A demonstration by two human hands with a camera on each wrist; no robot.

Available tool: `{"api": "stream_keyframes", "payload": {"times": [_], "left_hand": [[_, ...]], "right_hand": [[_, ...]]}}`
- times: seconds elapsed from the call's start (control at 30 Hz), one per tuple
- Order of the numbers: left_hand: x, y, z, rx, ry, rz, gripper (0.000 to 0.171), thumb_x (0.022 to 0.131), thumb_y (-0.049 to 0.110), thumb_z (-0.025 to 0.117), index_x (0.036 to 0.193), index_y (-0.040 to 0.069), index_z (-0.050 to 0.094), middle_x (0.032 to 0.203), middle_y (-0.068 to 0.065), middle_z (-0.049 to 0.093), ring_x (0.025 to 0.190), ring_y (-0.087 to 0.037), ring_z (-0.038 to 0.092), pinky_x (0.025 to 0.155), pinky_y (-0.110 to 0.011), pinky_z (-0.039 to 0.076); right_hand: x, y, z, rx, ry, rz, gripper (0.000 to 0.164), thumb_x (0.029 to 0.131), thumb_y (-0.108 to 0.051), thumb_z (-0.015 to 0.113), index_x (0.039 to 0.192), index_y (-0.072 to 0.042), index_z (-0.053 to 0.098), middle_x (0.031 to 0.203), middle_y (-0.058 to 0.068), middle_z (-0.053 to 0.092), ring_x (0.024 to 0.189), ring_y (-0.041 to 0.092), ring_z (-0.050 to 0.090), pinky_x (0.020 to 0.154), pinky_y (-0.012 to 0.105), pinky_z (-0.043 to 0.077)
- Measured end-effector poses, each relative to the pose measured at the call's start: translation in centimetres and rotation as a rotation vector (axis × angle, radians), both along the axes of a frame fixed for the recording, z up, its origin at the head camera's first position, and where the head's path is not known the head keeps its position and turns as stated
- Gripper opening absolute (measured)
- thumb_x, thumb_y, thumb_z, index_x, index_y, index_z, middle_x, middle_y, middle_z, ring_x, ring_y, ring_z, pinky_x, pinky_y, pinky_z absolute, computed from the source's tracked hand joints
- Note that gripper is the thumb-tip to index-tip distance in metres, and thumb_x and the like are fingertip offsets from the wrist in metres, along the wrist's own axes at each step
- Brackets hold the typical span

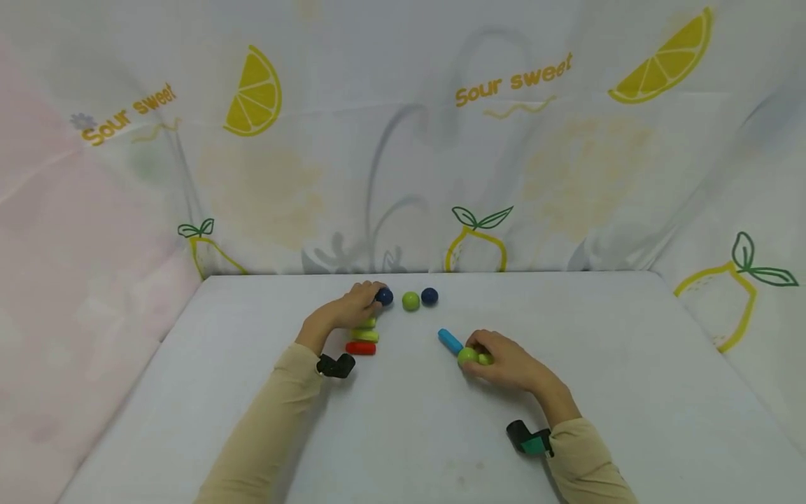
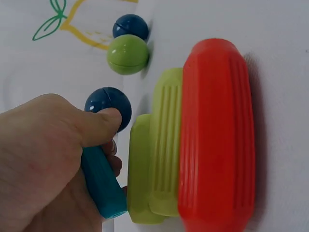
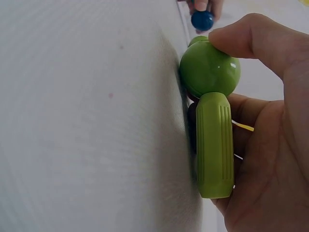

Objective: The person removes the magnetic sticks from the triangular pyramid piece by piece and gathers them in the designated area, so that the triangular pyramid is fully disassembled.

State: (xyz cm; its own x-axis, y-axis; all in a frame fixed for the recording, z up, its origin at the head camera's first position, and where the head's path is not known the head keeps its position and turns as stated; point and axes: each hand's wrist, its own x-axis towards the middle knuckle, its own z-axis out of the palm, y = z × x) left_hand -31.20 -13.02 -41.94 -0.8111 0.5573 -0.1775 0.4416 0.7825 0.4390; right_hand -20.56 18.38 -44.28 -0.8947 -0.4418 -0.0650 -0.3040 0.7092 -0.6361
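Note:
At the far side of the table my left hand pinches a dark blue ball, thumb on its side. A teal ribbed rod runs from that ball along the palm. Beside this hand lie two lime-green ribbed rods and a red ribbed rod, side by side. Low over the tabletop, my right hand grips a green ball with its thumb on top. A lime-green rod meets the ball end to end. The fingers behind are partly hidden.
A light blue rod reaches toward the ball at my right hand. Right of my left hand sit another green ball and a second dark blue ball. The white table ends at a printed curtain.

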Motion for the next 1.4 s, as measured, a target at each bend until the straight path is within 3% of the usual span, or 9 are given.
{"api": "stream_keyframes", "payload": {"times": [0.13, 0.27, 0.47, 0.67, 0.77, 0.87, 1.03, 1.2, 1.4], "left_hand": [[-0.4, 0.2, -0.2, -0.055, -0.015, -0.020, 0.042, 0.101, 0.025, 0.043, 0.135, 0.000, 0.042, 0.113, -0.015, 0.050, 0.106, -0.029, 0.042, 0.095, -0.046, 0.038], [-1.0, 0.4, -0.4, -0.073, 0.020, -0.028, 0.042, 0.100, 0.028, 0.045, 0.134, 0.003, 0.043, 0.109, -0.014, 0.049, 0.104, -0.028, 0.042, 0.093, -0.045, 0.039], [-1.9, 0.7, -0.1, -0.050, 0.064, -0.031, 0.041, 0.100, 0.026, 0.046, 0.136, 0.006, 0.042, 0.107, -0.015, 0.050, 0.106, -0.031, 0.044, 0.095, -0.048, 0.039], [-2.3, 0.6, -0.3, 0.015, 0.002, -0.017, 0.052, 0.100, 0.031, 0.044, 0.144, 0.006, 0.033, 0.119, -0.020, 0.048, 0.118, -0.035, 0.040, 0.103, -0.051, 0.034], [-1.9, 0.0, -0.6, 0.067, -0.050, 0.013, 0.051, 0.100, 0.026, 0.041, 0.146, 0.007, 0.028, 0.123, -0.020, 0.047, 0.120, -0.034, 0.040, 0.104, -0.052, 0.032], [-1.3, -0.6, -0.9, 0.109, -0.094, 0.031, 0.049, 0.098, 0.016, 0.037, 0.146, 0.008, 0.028, 0.114, -0.016, 0.048, 0.112, -0.030, 0.041, 0.099, -0.048, 0.034], [-0.3, -0.7, -1.4, 0.092, -0.046, 0.009, 0.051, 0.091, 0.011, 0.040, 0.142, 0.009, 0.032, 0.101, -0.008, 0.046, 0.099, -0.025, 0.040, 0.086, -0.042, 0.032], [0.5, -0.5, -1.3, 0.040, 0.019, 0.042, 0.054, 0.091, 0.015, 0.043, 0.144, 0.014, 0.031, 0.107, -0.007, 0.046, 0.102, -0.025, 0.038, 0.088, -0.046, 0.031], [1.0, -0.5, -1.5, 0.030, 0.039, 0.048, 0.054, 0.094, 0.022, 0.043, 0.146, 0.015, 0.028, 0.112, -0.008, 0.047, 0.106, -0.026, 0.039, 0.090, -0.049, 0.031]], "right_hand": [[0.0, 0.0, -0.2, 0.002, -0.005, 0.003, 0.030, 0.086, -0.035, 0.064, 0.105, -0.012, 0.057, 0.093, -0.002, 0.056, 0.084, 0.012, 0.048, 0.074, 0.028, 0.041], [-0.1, 0.0, -0.1, 0.000, -0.005, 0.002, 0.030, 0.086, -0.034, 0.064, 0.105, -0.013, 0.057, 0.092, -0.002, 0.055, 0.083, 0.012, 0.048, 0.074, 0.028, 0.041], [-0.4, -0.1, 0.2, -0.004, 0.008, 0.009, 0.029, 0.086, -0.034, 0.064, 0.105, -0.013, 0.057, 0.091, -0.002, 0.055, 0.083, 0.011, 0.048, 0.074, 0.028, 0.041], [-0.6, 0.0, 0.2, 0.008, 0.010, 0.001, 0.031, 0.086, -0.036, 0.064, 0.105, -0.013, 0.057, 0.092, -0.002, 0.055, 0.084, 0.011, 0.048, 0.075, 0.028, 0.041], [-0.5, 0.0, 0.2, 0.000, 0.001, 0.004, 0.031, 0.086, -0.036, 0.064, 0.105, -0.012, 0.057, 0.092, -0.002, 0.055, 0.084, 0.012, 0.048, 0.075, 0.029, 0.041], [-0.3, 0.1, 0.1, -0.009, -0.016, -0.002, 0.032, 0.086, -0.036, 0.064, 0.105, -0.012, 0.057, 0.092, -0.001, 0.055, 0.084, 0.012, 0.047, 0.075, 0.029, 0.041], [0.0, 0.2, -0.1, -0.001, -0.018, -0.015, 0.030, 0.085, -0.034, 0.064, 0.104, -0.012, 0.057, 0.091, -0.002, 0.055, 0.082, 0.012, 0.047, 0.072, 0.027, 0.040], [-0.3, 0.0, 0.1, -0.009, 0.016, -0.003, 0.029, 0.085, -0.032, 0.064, 0.105, -0.012, 0.057, 0.091, -0.002, 0.055, 0.083, 0.012, 0.047, 0.073, 0.027, 0.041], [-0.2, 0.0, 0.1, -0.005, 0.000, 0.009, 0.030, 0.086, -0.033, 0.064, 0.105, -0.012, 0.058, 0.092, -0.002, 0.055, 0.084, 0.012, 0.047, 0.074, 0.027, 0.041]]}}
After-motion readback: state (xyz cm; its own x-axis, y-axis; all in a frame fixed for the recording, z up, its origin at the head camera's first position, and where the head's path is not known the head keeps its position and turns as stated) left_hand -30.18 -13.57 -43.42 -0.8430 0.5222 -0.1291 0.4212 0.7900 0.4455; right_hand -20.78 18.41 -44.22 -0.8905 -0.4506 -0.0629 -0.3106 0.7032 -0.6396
